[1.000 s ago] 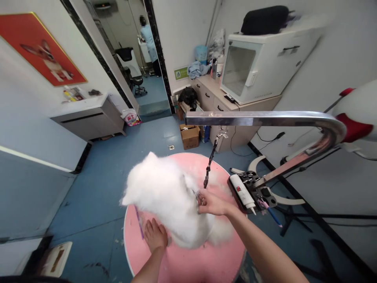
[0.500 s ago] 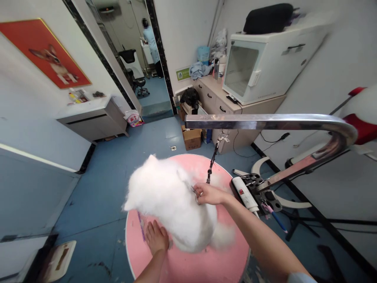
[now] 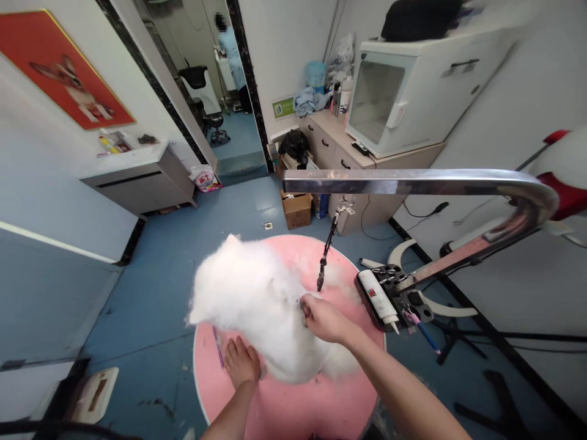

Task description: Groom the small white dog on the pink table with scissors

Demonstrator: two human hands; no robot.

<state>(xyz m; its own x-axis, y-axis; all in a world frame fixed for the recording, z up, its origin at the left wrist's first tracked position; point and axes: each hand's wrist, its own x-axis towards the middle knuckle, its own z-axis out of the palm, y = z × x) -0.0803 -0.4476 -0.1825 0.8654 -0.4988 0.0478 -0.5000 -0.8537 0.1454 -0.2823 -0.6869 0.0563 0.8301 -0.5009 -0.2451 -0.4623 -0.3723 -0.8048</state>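
A fluffy white dog (image 3: 257,299) is on the round pink table (image 3: 293,409), its head end toward the left and its tail toward the lower right. My right hand (image 3: 321,316) is closed round the handles of a pair of scissors (image 3: 302,313) at the dog's back; the blades are hard to make out against the fur. Flat on the pink top, fingers stretched out, lies my left hand (image 3: 241,362), close beside the dog's near side. A thin purple comb-like strip (image 3: 217,347) lies just left of that hand.
A metal grooming arm (image 3: 413,182) reaches over the table, with a dark strap (image 3: 325,256) hanging nearby. On its post, a tool holder (image 3: 394,293) carries a white bottle (image 3: 378,299). Loose fur lies on the far tabletop. Beyond stand a cardboard box (image 3: 296,211) and a white cabinet (image 3: 385,98).
My right hand has turned and moved slightly down along the dog's back with the scissors. My left hand stays flat on the table. The whole view has shifted a little.
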